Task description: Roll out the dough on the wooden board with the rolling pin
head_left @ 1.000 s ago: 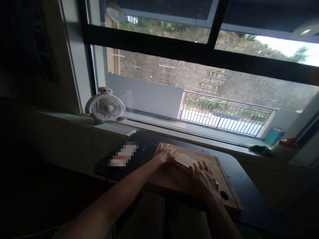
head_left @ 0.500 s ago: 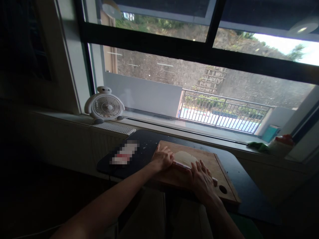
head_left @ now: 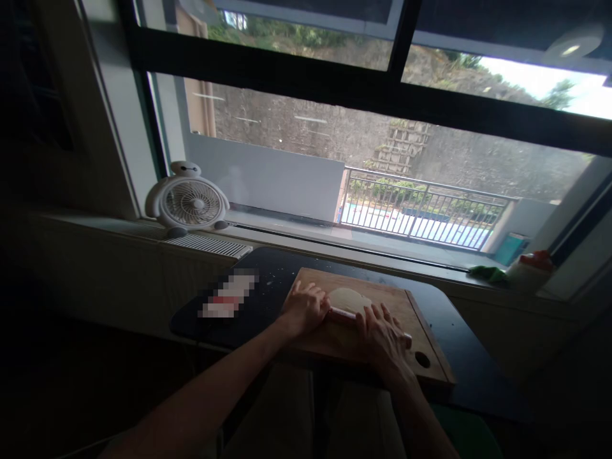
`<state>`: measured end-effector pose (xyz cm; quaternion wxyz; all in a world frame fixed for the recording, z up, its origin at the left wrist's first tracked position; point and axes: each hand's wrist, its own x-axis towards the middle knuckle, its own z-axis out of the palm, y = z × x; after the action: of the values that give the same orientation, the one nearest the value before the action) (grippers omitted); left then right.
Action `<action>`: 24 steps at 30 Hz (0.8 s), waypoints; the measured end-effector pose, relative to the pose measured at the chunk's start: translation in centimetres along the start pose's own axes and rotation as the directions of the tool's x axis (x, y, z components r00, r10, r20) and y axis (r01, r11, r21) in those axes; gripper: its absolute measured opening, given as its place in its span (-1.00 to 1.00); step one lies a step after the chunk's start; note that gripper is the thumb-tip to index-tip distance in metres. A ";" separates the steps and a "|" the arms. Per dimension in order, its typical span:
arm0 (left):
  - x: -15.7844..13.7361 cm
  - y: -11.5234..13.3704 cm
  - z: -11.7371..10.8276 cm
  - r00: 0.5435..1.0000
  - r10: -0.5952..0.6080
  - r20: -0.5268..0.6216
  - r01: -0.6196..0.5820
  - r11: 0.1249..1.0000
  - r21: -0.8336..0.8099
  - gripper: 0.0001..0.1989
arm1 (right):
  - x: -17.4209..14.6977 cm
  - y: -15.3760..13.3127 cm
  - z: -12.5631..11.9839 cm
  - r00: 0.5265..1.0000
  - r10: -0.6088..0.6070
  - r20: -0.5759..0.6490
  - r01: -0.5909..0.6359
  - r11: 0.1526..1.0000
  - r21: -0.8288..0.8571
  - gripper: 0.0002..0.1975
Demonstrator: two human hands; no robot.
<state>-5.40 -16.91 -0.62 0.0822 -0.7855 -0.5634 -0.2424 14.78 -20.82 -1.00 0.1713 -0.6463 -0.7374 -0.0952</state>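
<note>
A pale, flat piece of dough [head_left: 351, 298] is spread on a wooden board [head_left: 329, 278], which is set on a dark counter [head_left: 459, 338] beside a window [head_left: 268, 118]. A rolling pin [head_left: 342, 313] is laid across the dough. Its left end is grasped by the left hand [head_left: 306, 309], the grip curled over it. Its right part is covered by the right hand [head_left: 382, 335], the grip loose, fingers extended and spread, the palm laid over the pin. A blurred white-and-red item [head_left: 227, 297] is placed left of the board. A white fan [head_left: 194, 203] is stood near the window.
</note>
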 end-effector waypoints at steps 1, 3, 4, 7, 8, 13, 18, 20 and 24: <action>-1.3 0.2 -0.3 0.999 0.018 -0.042 -0.018 1.000 -0.001 -0.64 | -1.3 -0.3 -0.1 1.000 -0.009 -0.023 0.009 1.000 -0.013 -0.52; -3.6 0.4 -0.6 0.995 0.042 -0.092 -0.042 0.999 -0.004 -0.65 | -3.4 -0.8 -0.4 0.998 -0.030 -0.055 0.028 0.999 -0.029 -0.51; -4.3 0.5 -0.8 0.994 0.047 -0.101 -0.048 0.999 -0.005 -0.65 | -4.2 -0.9 -0.4 0.997 -0.041 -0.063 0.039 0.999 -0.031 -0.51; -4.8 0.7 -0.9 0.995 0.031 -0.092 -0.032 0.999 -0.006 -0.65 | -4.5 -0.7 -0.3 0.995 -0.070 -0.072 0.068 0.997 -0.031 -0.51; -4.3 0.7 -0.8 0.996 0.015 -0.083 -0.015 1.000 -0.004 -0.64 | -4.0 -0.6 -0.2 0.995 -0.070 -0.070 0.068 0.997 -0.025 -0.51; 1.3 0.5 -0.1 0.992 -0.112 0.059 0.112 0.994 0.007 -0.61 | 2.0 0.7 0.5 1.000 0.004 0.029 -0.006 0.998 0.068 -0.51; 5.8 0.0 0.8 0.963 -0.226 0.151 0.224 0.974 0.026 -0.60 | 7.5 2.0 0.8 0.981 0.074 0.181 -0.097 0.988 0.120 -0.47; 5.7 0.2 1.0 0.963 -0.226 0.145 0.223 0.974 0.033 -0.60 | 7.6 2.2 0.9 0.979 0.076 0.191 -0.102 0.987 0.128 -0.47; 2.1 1.0 0.8 0.991 -0.129 0.041 0.127 0.991 0.051 -0.62 | 4.0 1.4 0.7 0.994 0.072 0.081 -0.080 0.992 0.099 -0.51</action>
<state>-3.69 -15.16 -0.22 0.0729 -0.7507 -0.6202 -0.2158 15.68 -16.70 -0.25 0.1788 -0.6675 -0.7223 -0.0257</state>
